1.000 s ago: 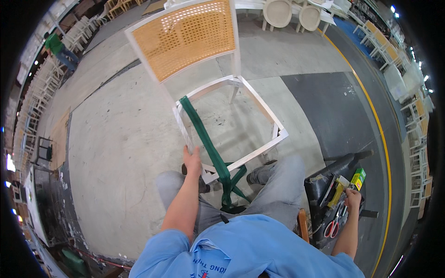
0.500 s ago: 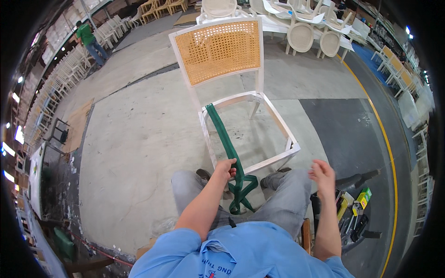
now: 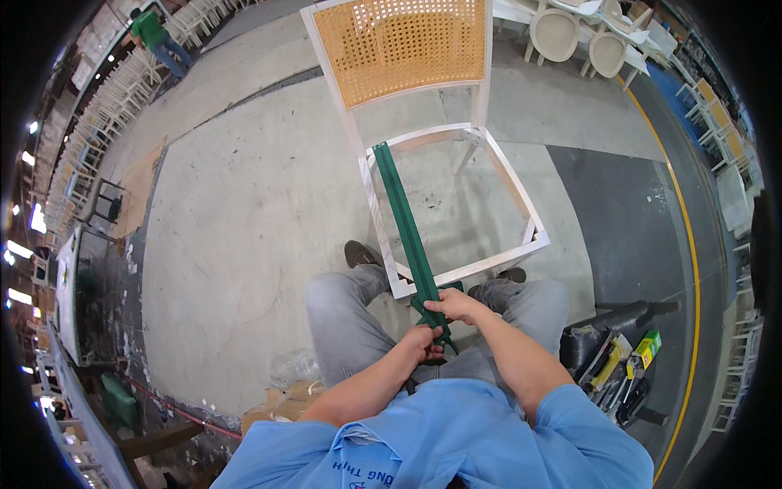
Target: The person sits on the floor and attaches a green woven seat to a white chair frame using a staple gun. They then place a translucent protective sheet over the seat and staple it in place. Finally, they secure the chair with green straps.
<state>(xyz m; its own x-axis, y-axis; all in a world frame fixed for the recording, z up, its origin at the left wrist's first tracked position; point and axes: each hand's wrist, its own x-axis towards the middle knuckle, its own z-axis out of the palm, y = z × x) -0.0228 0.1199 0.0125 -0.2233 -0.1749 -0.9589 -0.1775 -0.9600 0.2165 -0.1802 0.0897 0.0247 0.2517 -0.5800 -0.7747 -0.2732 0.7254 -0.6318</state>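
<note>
A pale wooden chair frame (image 3: 474,270) with an open seat stands in front of me, its woven cane backrest (image 3: 399,50) on the far side. A green webbing strap (image 3: 405,216) runs taut from the rear seat rail across the opening and over the front rail, near the left side. My right hand (image 3: 458,306) pinches the strap just on my side of the front rail. Closer to my body, my left hand (image 3: 423,342) is closed on the strap's loose part, which bunches between my knees. The fingers of both hands are partly hidden.
A dark tray of hand tools (image 3: 615,367) lies on the floor at my right, with a yellow-green box (image 3: 646,349) on it. Stacked chairs (image 3: 607,53) stand far right. Rows of chairs line the left, where a person in green (image 3: 159,41) stands. A yellow floor line (image 3: 688,244) curves along the right.
My right hand has come in from the right and taken hold of the strap. My left hand has moved down toward me. The strap has gone from slack to taut.
</note>
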